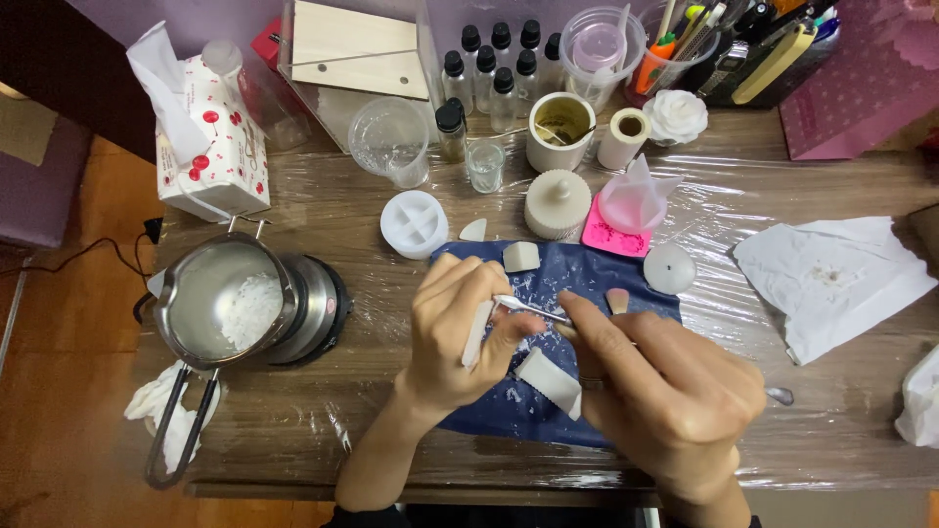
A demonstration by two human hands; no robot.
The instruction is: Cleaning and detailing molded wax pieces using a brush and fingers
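Centrally, both hands over blue cloth [587,269]: left hand [460,332] around a pale, perhaps waxy piece [478,332], right hand [665,391] pinching a thin metal tool [528,309].

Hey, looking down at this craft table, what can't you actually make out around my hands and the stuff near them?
Head view only:
- White wax piece: mostly covered by the left hand; its full shape is hidden.
- Metal tool: its handle vanishes inside the right hand.
- Blue cloth: its near part lies under both hands.
- Melting pot: glare hides how much is melted.
- Crumpled paper: cut off by the right edge.
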